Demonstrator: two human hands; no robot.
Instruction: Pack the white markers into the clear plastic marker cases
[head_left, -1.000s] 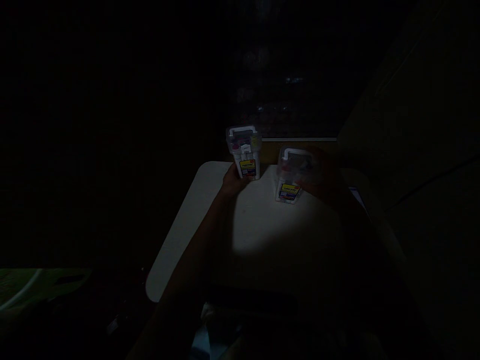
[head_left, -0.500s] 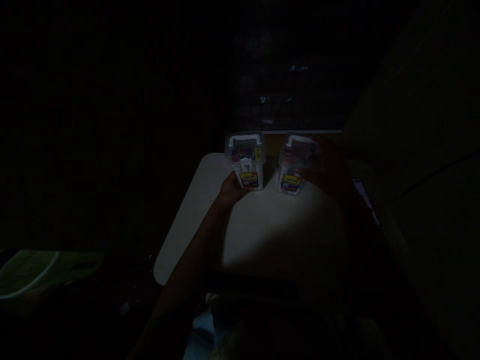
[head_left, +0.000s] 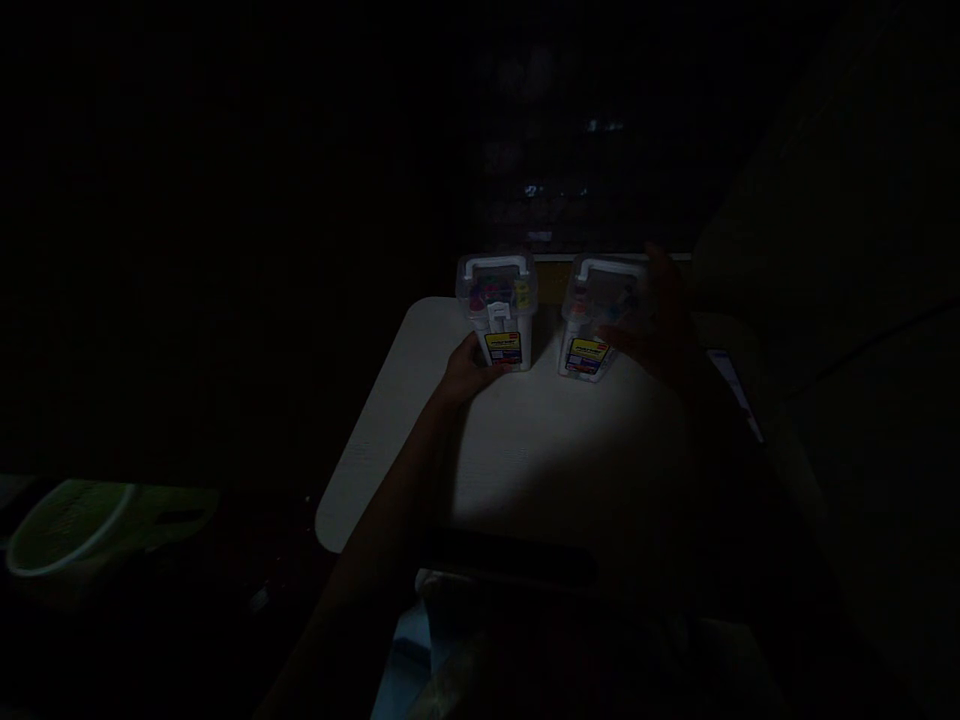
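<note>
View: head camera, looking down on a very dark scene; only the middle of the table is lit.
Table: a small white table with rounded corners, its lit patch just in front of the person.
Left tub: the left tub is a clear plastic tub with a white carry handle on top, a white latch and a yellow label on its near face. It stands upright at the far edge of the table, with small coloured pieces dimly visible inside.
Right tub: the right tub is of the same make and stands upright just beside the first, with a narrow gap between them. Its label also faces the person.
Long axis: both tubs are taller than they are wide and stand vertical, handles uppermost.
Left hand: the left hand is at the near left foot of the left tub, fingers curled round its lower corner in a hold.
Right hand: the right hand lies against the right flank of the right tub, fingers pointing up and away. It is too dark to tell whether it grips or only rests there.
Which is nearer: each hand is on the tub of its own side, and neither crosses over.
Around: a green basket sits low at the left, well apart. A flat pale object lies at the table's right edge, too dim to name.
</note>
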